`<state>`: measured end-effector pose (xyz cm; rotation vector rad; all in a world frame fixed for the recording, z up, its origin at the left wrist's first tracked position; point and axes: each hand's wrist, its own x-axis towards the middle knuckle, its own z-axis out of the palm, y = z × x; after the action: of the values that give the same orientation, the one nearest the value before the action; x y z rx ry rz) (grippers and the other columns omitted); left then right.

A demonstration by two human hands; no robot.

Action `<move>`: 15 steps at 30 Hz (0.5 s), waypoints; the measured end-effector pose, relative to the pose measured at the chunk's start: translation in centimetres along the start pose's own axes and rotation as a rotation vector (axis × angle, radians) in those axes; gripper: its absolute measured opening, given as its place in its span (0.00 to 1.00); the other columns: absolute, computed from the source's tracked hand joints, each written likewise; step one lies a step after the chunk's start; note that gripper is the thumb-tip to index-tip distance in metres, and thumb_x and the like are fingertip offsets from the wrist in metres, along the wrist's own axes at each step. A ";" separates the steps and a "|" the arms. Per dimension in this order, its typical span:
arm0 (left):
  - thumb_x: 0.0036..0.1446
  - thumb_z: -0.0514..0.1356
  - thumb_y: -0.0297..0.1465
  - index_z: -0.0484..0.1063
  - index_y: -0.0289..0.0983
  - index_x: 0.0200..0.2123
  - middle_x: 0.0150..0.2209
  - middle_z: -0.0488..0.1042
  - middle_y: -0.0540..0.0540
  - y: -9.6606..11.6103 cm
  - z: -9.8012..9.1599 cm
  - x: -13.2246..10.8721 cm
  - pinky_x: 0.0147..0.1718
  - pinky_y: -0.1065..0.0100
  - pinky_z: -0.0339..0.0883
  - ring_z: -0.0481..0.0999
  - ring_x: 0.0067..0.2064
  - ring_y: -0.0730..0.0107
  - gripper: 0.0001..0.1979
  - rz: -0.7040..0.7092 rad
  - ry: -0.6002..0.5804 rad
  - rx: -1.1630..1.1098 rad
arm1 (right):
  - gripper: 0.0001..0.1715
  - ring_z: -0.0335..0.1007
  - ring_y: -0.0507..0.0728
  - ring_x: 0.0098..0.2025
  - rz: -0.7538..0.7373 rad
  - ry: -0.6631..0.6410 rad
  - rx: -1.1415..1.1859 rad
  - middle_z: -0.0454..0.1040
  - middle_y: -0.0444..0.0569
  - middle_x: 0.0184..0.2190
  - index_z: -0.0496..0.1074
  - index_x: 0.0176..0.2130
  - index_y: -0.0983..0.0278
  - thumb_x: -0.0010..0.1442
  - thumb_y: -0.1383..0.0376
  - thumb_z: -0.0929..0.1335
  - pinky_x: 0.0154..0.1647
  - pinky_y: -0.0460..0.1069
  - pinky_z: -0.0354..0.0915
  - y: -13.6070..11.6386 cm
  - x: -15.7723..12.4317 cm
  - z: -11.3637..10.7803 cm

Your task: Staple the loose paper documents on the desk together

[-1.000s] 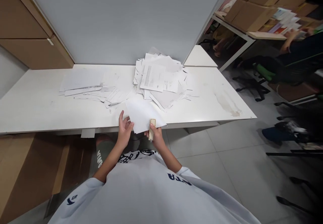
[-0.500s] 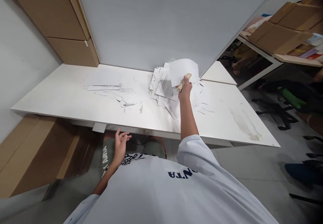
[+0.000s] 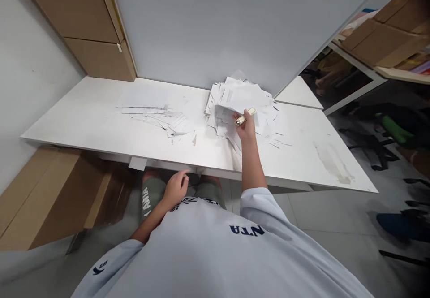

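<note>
My right hand (image 3: 247,127) is closed around a flat pale-yellow bar-shaped tool (image 3: 245,116); its exact kind is too small to make out. It hovers at the front edge of a messy pile of white paper sheets (image 3: 245,94), some with print. A fingertip is close to the top sheet's near edge; whether it touches is unclear. My left hand (image 3: 176,188) hangs over my lap, below the table's front edge. Its fingers are loosely bent, with nothing visible in them. Thin paper strips (image 3: 157,121) lie scattered on the table to the left of the pile.
The white table (image 3: 83,123) stands against a grey panel (image 3: 208,29). Stacked cardboard boxes (image 3: 97,56) rise at the back left, and an open carton (image 3: 50,195) sits below the left edge. Chairs and a shelf with boxes (image 3: 383,42) are off to the right.
The sheet raised by my right hand has come down onto the pile. My right hand has dropped slightly toward me with the tool. My left hand has moved right, its fingers less spread.
</note>
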<state>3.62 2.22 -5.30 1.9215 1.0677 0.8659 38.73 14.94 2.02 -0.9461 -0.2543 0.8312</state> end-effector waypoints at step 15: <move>0.60 0.52 0.29 0.78 0.40 0.41 0.28 0.76 0.42 -2.8 -2.3 0.2 0.34 0.61 0.69 0.76 0.32 0.61 0.14 0.457 -0.251 0.321 | 0.09 0.66 0.47 0.26 0.020 0.204 0.201 0.64 0.37 0.26 0.62 0.33 0.60 0.56 0.65 0.69 0.31 0.44 0.72 2.6 -10.5 -3.0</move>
<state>0.76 4.12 -6.54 2.5277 0.6537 0.6909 31.94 6.34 -0.22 -0.8375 0.0154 0.7564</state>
